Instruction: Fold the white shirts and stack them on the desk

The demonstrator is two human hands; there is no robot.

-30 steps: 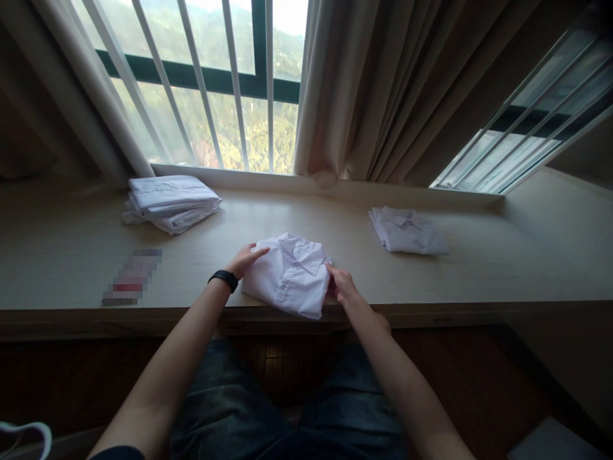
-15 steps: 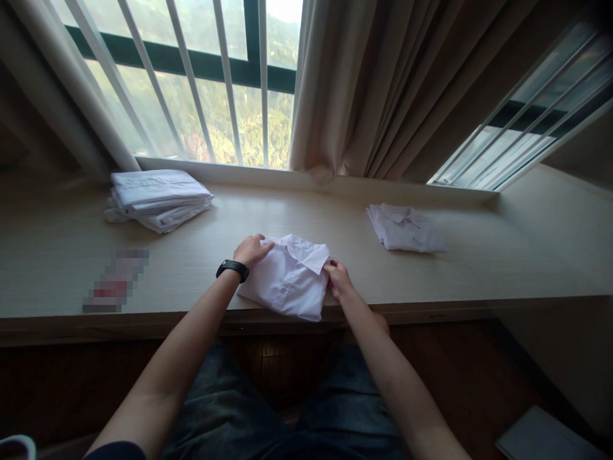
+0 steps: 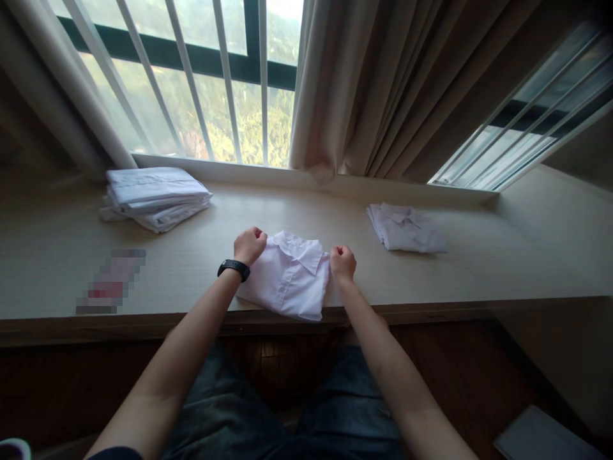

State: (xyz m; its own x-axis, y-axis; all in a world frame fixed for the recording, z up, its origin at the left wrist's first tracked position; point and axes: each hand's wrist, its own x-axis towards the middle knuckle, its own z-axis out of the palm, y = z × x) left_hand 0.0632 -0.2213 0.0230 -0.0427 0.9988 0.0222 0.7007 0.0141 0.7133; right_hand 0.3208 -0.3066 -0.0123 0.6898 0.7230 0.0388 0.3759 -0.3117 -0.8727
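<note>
folded white shirt on the bench, left hand and right hand clenched, gripping its upper corners, shirt stack far left

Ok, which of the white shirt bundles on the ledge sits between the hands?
The middle folded shirt, collar up, touched by both hands; the stack lies far left, another shirt right.

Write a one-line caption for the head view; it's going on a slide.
Both hands, left and right, closed at the sides of a folded white shirt on a wooden ledge.
</note>
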